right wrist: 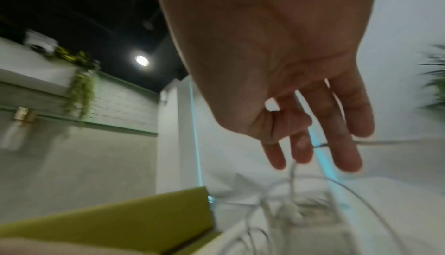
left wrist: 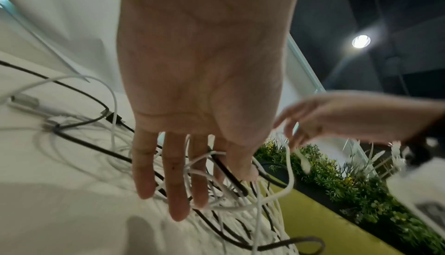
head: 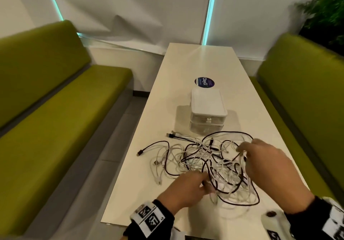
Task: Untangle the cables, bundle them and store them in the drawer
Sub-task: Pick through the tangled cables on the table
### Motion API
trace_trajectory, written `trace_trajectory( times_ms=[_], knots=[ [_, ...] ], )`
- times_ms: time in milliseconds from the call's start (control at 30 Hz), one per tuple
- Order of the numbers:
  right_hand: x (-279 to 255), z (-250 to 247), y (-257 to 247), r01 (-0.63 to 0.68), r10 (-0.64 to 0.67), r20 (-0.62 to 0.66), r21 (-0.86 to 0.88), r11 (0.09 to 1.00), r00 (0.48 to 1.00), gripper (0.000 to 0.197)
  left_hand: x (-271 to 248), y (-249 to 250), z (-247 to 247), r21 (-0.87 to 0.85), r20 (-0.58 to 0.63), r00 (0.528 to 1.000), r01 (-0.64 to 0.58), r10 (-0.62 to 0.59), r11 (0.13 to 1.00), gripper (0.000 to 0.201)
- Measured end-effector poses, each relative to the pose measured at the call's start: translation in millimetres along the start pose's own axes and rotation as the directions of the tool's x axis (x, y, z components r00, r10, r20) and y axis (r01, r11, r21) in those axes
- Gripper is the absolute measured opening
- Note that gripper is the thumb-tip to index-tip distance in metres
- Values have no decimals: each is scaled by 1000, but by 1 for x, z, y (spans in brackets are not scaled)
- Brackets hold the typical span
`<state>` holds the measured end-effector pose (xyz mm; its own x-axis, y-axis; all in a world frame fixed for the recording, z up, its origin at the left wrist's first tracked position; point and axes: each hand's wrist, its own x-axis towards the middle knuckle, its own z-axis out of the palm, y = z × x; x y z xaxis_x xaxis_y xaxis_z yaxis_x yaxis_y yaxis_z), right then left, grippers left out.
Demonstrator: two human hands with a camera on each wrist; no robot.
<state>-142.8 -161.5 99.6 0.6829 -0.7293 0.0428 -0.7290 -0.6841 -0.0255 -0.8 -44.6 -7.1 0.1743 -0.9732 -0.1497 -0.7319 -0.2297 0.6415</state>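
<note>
A tangle of black and white cables (head: 204,163) lies on the near half of the white table (head: 195,62). Behind it stands a small clear drawer unit (head: 207,109) with a white top and both drawers closed. My left hand (head: 186,185) reaches into the near side of the tangle. Its fingers (left wrist: 175,183) are straight with strands (left wrist: 240,211) running between them, and the thumb pinches a black cable against the index finger. My right hand (head: 260,157) is over the right side, fingers (right wrist: 346,135) curled and hooking up white strands (right wrist: 289,202).
Green benches flank the table on the left (head: 55,109) and right (head: 307,100). A round dark sticker (head: 204,82) sits beyond the drawer unit. Loose plug ends (head: 172,134) trail left of the tangle. A plant (head: 327,12) stands at the back right.
</note>
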Motion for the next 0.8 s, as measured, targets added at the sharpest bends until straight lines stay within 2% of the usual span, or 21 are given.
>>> trace_trajectory(
  times_ms=[33, 100, 200, 267, 333, 400, 467, 500, 567, 633, 700, 800],
  knots=[
    [2, -8, -14, 17, -17, -69, 9, 1000, 997, 37, 1, -2, 1, -11, -12, 1000, -6, 6, 1000, 18],
    [9, -14, -44, 110, -97, -140, 84, 990, 985, 33, 1, -3, 2, -2, -5, 1000, -2, 2, 1000, 25],
    [32, 2, -94, 318, -304, -100, 181, 931, 947, 36, -1, -9, 3, 5, -4, 1000, -4, 4, 1000, 31],
    [50, 28, -124, 449, -457, -10, 211, 868, 889, 39, -7, -14, 3, 35, 3, 1000, 10, -10, 999, 34],
    [67, 56, -145, 533, -566, 132, 218, 817, 814, 43, -16, -26, 4, 4, -15, 1000, -7, 7, 1000, 46],
    [82, 78, -152, 537, -575, 296, 207, 818, 763, 49, -26, -39, 4, -119, -91, 995, -59, 48, 991, 47],
    [93, 92, -148, 501, -531, 434, 192, 844, 728, 54, -34, -48, -1, -300, -126, 992, -40, 2, 953, 38],
    [97, 96, -144, 489, -518, 463, 192, 851, 719, 53, -38, -52, -4, -368, -115, 993, -5, -40, 930, 40],
    [101, 102, -137, 490, -530, 424, 210, 846, 734, 39, -42, -59, -8, -443, -108, 989, 45, -103, 895, 44],
    [103, 100, -131, 454, -518, 330, 257, 853, 789, 25, -42, -64, -8, -459, -107, 986, 64, -126, 886, 44],
    [102, 91, -125, 406, -484, 235, 313, 859, 843, 20, -37, -63, -5, -410, -74, 990, 76, -116, 909, 44],
    [92, 71, -117, 417, -477, 81, 373, 829, 875, 18, -26, -57, -2, -445, -31, 987, 126, -156, 887, 44]
  ],
)
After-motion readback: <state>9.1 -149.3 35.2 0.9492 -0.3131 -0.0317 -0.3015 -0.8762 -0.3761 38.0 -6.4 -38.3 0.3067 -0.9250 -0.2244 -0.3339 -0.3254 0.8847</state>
